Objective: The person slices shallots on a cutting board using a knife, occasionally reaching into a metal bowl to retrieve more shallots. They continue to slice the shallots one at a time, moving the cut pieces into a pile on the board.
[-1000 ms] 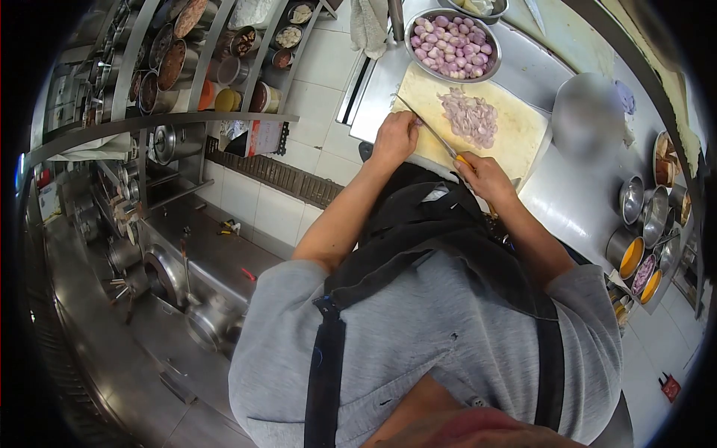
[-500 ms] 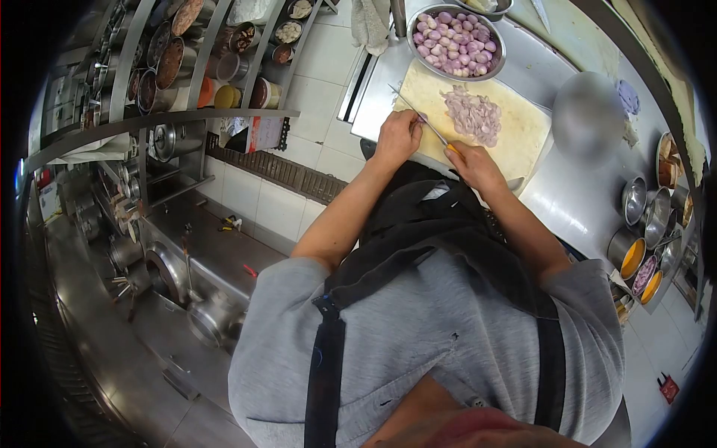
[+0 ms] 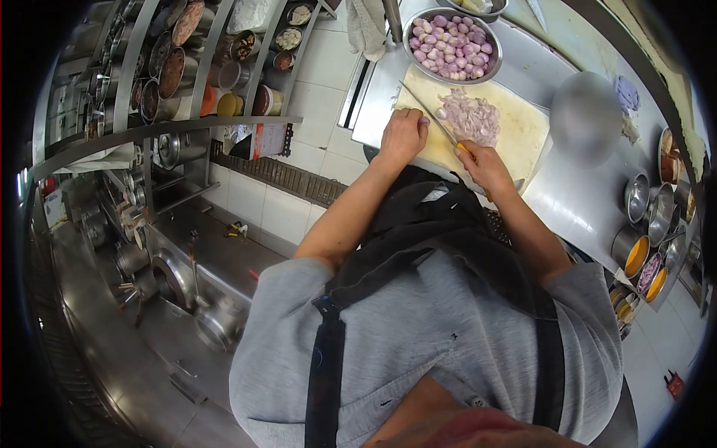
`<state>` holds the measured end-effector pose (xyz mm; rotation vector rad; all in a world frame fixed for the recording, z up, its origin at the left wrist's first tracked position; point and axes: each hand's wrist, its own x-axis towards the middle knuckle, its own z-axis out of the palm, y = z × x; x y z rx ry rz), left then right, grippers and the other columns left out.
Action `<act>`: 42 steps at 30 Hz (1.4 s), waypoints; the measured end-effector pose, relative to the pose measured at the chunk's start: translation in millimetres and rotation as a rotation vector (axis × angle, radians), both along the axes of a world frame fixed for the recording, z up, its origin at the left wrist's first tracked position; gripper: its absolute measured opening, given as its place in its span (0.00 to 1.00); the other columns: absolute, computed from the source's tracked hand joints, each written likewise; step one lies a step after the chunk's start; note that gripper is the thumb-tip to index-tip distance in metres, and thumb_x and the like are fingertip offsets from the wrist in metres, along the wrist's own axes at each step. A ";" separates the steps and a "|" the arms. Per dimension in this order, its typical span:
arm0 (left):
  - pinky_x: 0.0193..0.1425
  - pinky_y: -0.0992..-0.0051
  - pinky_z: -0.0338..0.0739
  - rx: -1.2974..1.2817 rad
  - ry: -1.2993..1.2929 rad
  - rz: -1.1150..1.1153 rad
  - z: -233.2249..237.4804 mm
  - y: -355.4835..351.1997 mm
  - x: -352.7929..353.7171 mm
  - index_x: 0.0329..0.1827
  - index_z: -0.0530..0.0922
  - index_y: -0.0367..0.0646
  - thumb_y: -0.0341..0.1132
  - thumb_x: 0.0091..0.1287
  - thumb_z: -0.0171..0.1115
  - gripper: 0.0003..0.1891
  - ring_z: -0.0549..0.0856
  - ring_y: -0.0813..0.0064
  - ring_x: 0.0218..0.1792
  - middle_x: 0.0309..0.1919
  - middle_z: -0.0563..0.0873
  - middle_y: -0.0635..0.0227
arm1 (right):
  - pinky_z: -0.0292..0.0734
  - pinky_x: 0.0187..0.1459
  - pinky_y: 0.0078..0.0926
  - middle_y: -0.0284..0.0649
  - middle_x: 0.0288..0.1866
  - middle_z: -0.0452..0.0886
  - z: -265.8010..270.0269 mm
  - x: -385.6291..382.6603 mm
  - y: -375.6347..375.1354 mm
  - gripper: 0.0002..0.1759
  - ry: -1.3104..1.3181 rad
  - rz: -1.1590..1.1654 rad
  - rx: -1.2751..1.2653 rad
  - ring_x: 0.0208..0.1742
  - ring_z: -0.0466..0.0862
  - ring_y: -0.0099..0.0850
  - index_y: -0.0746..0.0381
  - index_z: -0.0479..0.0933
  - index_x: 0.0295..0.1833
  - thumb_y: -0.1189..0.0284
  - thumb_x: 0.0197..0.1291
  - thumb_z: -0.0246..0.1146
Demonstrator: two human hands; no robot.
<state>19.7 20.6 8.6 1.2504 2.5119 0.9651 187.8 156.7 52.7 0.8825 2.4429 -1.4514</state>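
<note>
At a steel kitchen counter [image 3: 575,201], we look down over a grey shirt and dark apron straps to two bare arms stretched out to a pale cutting board [image 3: 519,131]. Our left hand [image 3: 403,136] rests on the board's near corner, fingers curled and pressed together, their tips holding down a small purple shallot [image 3: 425,119]. Our right hand [image 3: 485,166] is closed in a fist around the orange handle of a knife [image 3: 429,112], whose thin blade runs slantwise across the board and passes just beside the left fingertips. Right of the blade, towards the middle of the board, lies a loose heap of sliced shallots [image 3: 472,118]. Touching the board's far edge stands a round steel bowl [image 3: 411,30] filled with peeled whole shallots. A light cloth [image 3: 366,26] hangs near the bowl. Away to the right, steel pots [image 3: 635,250] stand on the counter, some with yellow contents. To the left, steel shelves [image 3: 172,127] carry rows of tins and containers.
</note>
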 end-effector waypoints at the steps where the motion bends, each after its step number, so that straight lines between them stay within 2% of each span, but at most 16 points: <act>1: 0.47 0.58 0.78 0.001 -0.014 -0.002 1.2 -1.6 -0.1 0.38 0.81 0.39 0.28 0.60 0.64 0.05 0.83 0.51 0.40 0.34 0.84 0.54 | 0.76 0.41 0.43 0.56 0.36 0.83 1.9 -0.4 0.0 0.18 0.049 0.028 0.011 0.38 0.83 0.53 0.65 0.80 0.52 0.61 0.69 0.60; 5: 0.47 0.58 0.78 0.029 -0.007 -0.058 0.8 -4.1 -2.3 0.38 0.81 0.39 0.26 0.58 0.62 0.06 0.83 0.52 0.40 0.34 0.85 0.55 | 0.76 0.43 0.44 0.55 0.38 0.83 -10.2 -9.2 -2.4 0.18 0.080 0.101 0.047 0.40 0.83 0.54 0.64 0.81 0.52 0.61 0.68 0.60; 12: 0.47 0.59 0.79 0.050 -0.020 -0.066 -3.0 -5.7 -4.6 0.35 0.80 0.39 0.25 0.58 0.61 0.04 0.82 0.53 0.41 0.34 0.84 0.56 | 0.76 0.44 0.45 0.55 0.39 0.83 -13.0 -12.4 -3.0 0.17 0.158 0.051 0.044 0.42 0.83 0.54 0.64 0.81 0.49 0.61 0.68 0.60; 14: 0.47 0.59 0.79 0.023 0.010 -0.053 -2.3 -4.9 -3.0 0.34 0.80 0.38 0.25 0.57 0.61 0.04 0.82 0.53 0.40 0.34 0.84 0.56 | 0.75 0.36 0.39 0.54 0.30 0.82 -9.0 -11.0 -2.4 0.18 0.119 0.073 0.020 0.30 0.83 0.48 0.64 0.80 0.53 0.60 0.69 0.60; 15: 0.47 0.59 0.79 0.027 0.009 -0.055 -2.6 -3.6 -2.0 0.34 0.80 0.38 0.25 0.57 0.61 0.04 0.82 0.53 0.40 0.34 0.84 0.56 | 0.75 0.36 0.39 0.54 0.30 0.82 -13.0 -14.2 -1.5 0.18 0.118 0.072 0.024 0.30 0.83 0.48 0.64 0.80 0.53 0.60 0.69 0.60; 17: 0.46 0.58 0.79 0.059 -0.001 -0.051 -2.0 -5.0 -3.2 0.35 0.80 0.37 0.25 0.57 0.61 0.04 0.82 0.53 0.40 0.33 0.84 0.55 | 0.76 0.44 0.45 0.55 0.38 0.83 -25.9 -27.4 -2.1 0.18 0.143 0.122 0.080 0.42 0.83 0.54 0.63 0.81 0.50 0.60 0.68 0.60; 23: 0.46 0.58 0.78 0.071 0.008 -0.069 -5.9 -6.8 -5.9 0.34 0.80 0.37 0.26 0.58 0.61 0.04 0.82 0.52 0.39 0.33 0.85 0.54 | 0.76 0.44 0.47 0.56 0.38 0.83 -0.9 -21.0 -1.2 0.18 0.100 0.082 0.018 0.42 0.83 0.55 0.64 0.81 0.47 0.59 0.69 0.59; 26: 0.46 0.58 0.78 0.064 0.009 -0.063 -3.4 -5.6 -5.0 0.34 0.80 0.37 0.26 0.58 0.61 0.03 0.82 0.52 0.38 0.33 0.85 0.54 | 0.76 0.45 0.46 0.55 0.38 0.83 -22.1 -27.3 -1.2 0.19 0.133 0.142 0.079 0.43 0.83 0.54 0.63 0.81 0.49 0.58 0.68 0.59; 32: 0.46 0.58 0.78 0.061 0.016 -0.056 -0.9 -6.6 -5.1 0.34 0.81 0.37 0.26 0.57 0.62 0.03 0.82 0.52 0.38 0.32 0.85 0.54 | 0.76 0.47 0.46 0.55 0.40 0.84 -10.0 -29.1 0.4 0.19 0.083 0.102 0.016 0.44 0.83 0.54 0.63 0.81 0.50 0.58 0.68 0.59; 36: 0.47 0.59 0.78 0.066 0.017 -0.074 -3.1 -6.1 -4.5 0.34 0.81 0.37 0.26 0.57 0.62 0.03 0.82 0.52 0.39 0.32 0.85 0.54 | 0.76 0.46 0.46 0.54 0.41 0.84 -20.0 -28.2 -0.3 0.19 0.085 0.112 0.026 0.44 0.83 0.53 0.63 0.81 0.50 0.58 0.68 0.59; 38: 0.47 0.59 0.78 0.061 0.005 -0.067 -5.1 -7.3 -6.0 0.33 0.81 0.37 0.26 0.57 0.62 0.03 0.82 0.52 0.39 0.32 0.84 0.54 | 0.74 0.31 0.34 0.46 0.22 0.78 -44.6 -33.5 -2.6 0.19 0.271 0.148 0.170 0.25 0.81 0.36 0.63 0.81 0.54 0.59 0.69 0.60; 39: 0.47 0.59 0.78 0.058 0.008 -0.067 -4.9 -8.3 -7.1 0.33 0.81 0.37 0.26 0.57 0.62 0.03 0.82 0.52 0.39 0.32 0.84 0.54 | 0.74 0.31 0.34 0.46 0.22 0.78 -39.0 -34.5 -3.1 0.19 0.275 0.147 0.167 0.25 0.81 0.36 0.63 0.81 0.54 0.59 0.69 0.60; 41: 0.48 0.59 0.77 0.060 0.007 -0.065 -5.6 -8.0 -6.4 0.33 0.81 0.37 0.26 0.57 0.62 0.03 0.82 0.52 0.39 0.32 0.85 0.54 | 0.76 0.45 0.46 0.54 0.39 0.84 -14.5 -33.3 -1.3 0.18 0.083 0.105 0.024 0.43 0.83 0.54 0.62 0.81 0.51 0.58 0.68 0.59; 42: 0.48 0.59 0.77 0.060 0.006 -0.063 -5.1 -7.6 -6.7 0.33 0.81 0.37 0.26 0.57 0.62 0.03 0.82 0.52 0.39 0.32 0.85 0.54 | 0.76 0.45 0.46 0.54 0.39 0.84 -11.0 -32.1 -0.8 0.18 0.082 0.106 0.024 0.43 0.83 0.54 0.62 0.81 0.51 0.58 0.68 0.59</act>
